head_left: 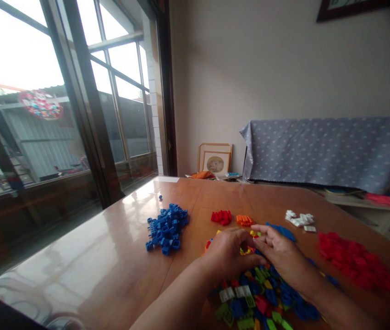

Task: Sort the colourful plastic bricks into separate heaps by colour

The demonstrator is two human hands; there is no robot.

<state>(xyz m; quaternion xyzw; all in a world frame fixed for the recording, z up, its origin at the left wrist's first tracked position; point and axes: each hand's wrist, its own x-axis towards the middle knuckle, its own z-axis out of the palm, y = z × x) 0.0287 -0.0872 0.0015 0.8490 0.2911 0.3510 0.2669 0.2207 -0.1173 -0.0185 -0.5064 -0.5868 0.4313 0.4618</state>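
My left hand is over a mixed pile of toy building bricks, its fingers curled and its thumb stretched to the right. Close against it, my right hand has bent fingers, with the thumb meeting the left fingertips. Whatever lies between the fingertips is too small and hidden to name. Yellow and red bricks show through the gap under the left fingers. Blue, green, red and white bricks lie below both hands, partly covered by the right forearm.
Sorted on the wooden table are blue bricks, red bricks, orange bricks, white pieces, flat blue pieces and a large red heap. Behind stand frames and a cloth-covered object.
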